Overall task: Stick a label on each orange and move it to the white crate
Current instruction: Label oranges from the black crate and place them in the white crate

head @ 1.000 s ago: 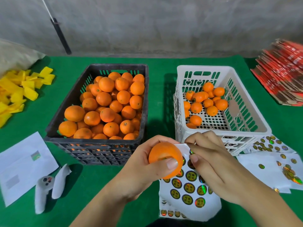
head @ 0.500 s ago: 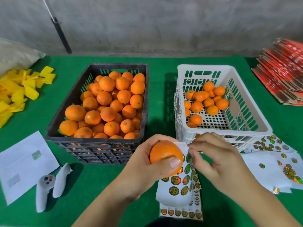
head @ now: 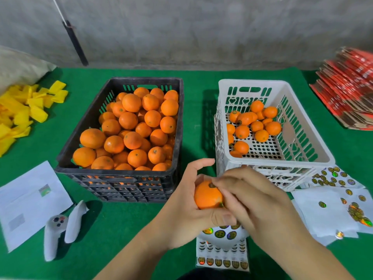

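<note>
My left hand (head: 187,201) grips an orange (head: 207,196) in front of the two crates. My right hand (head: 256,197) lies over the orange's right side, its fingertips pressing a small round label (head: 212,185) onto the top of the fruit. The black crate (head: 84,158) at centre left is heaped with several oranges. The white crate (head: 302,150) at centre right holds several oranges on its perforated floor. A sheet of round holographic labels (head: 222,249) lies on the green table below my hands, partly hidden by them.
More label sheets (head: 327,211) lie to the right of my hands. A white controller (head: 58,229) and a paper sheet (head: 26,201) lie at lower left. Yellow pieces (head: 22,110) are piled at far left, and red cardboard stacks (head: 347,87) at far right.
My right hand has moved from the label sheet up onto the orange with a label. The sheet's lifted corner has dropped back to the table. The left hand turned the orange slightly.
</note>
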Tool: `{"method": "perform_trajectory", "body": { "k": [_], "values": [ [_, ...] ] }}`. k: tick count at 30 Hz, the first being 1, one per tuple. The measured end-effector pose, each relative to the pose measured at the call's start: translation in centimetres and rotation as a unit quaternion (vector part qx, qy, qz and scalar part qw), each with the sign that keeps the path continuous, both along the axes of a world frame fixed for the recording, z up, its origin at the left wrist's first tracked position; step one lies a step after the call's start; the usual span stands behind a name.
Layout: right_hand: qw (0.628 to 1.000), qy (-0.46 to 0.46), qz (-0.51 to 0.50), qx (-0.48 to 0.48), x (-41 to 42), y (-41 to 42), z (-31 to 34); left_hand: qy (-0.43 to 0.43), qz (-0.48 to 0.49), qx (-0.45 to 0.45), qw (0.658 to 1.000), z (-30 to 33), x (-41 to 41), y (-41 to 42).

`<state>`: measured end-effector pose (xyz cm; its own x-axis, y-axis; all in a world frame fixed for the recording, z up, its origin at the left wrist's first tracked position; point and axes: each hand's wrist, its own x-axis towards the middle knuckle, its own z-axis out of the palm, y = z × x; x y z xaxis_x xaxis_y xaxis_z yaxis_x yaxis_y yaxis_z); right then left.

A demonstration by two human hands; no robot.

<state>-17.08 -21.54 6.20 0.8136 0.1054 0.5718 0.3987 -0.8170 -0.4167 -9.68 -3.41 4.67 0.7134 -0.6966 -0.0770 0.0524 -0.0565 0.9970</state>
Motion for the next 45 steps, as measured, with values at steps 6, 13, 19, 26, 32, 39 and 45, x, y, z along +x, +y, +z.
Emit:
{"method": "perform_trajectory", "body": {
  "k": [6, 13, 19, 26, 32, 39, 45],
  "values": [
    [0.986, 0.132, 0.069, -0.081, -1.2, -1.7, 0.2, 0.05, 0.007, -0.008, 0.999, -0.5, -0.1, 0.3],
    [0.98, 0.164, 0.07, 0.091, -0.7, -0.8, -0.6, 0.397, -0.021, -0.154, 0.904, 0.6, 0.3, -0.5],
    [0.949, 0.154, -0.006, 0.275, 1.5, 2.2, -2.2, 0.446, 0.0, -0.143, 0.883, -1.1, 0.2, -0.8],
    [0.955, 0.159, -0.155, 0.195, 3.5, -5.9, 1.2, 0.072, 0.055, -0.098, 0.991, -1.3, 2.9, -0.1],
    [0.86, 0.379, 0.079, 0.331, 2.8, -4.7, -2.2, -0.048, 0.027, -0.051, 0.997, -1.0, 7.9, 1.2],
    [0.855, 0.282, 0.01, 0.435, 2.3, -4.6, -3.5, -0.346, 0.029, 0.663, 0.663, -4.6, 19.8, 6.8],
    [0.84, 0.276, 0.001, 0.467, 2.1, -4.2, -3.5, -0.407, 0.023, 0.692, 0.596, -5.7, 24.8, 9.4]
  ]
}}
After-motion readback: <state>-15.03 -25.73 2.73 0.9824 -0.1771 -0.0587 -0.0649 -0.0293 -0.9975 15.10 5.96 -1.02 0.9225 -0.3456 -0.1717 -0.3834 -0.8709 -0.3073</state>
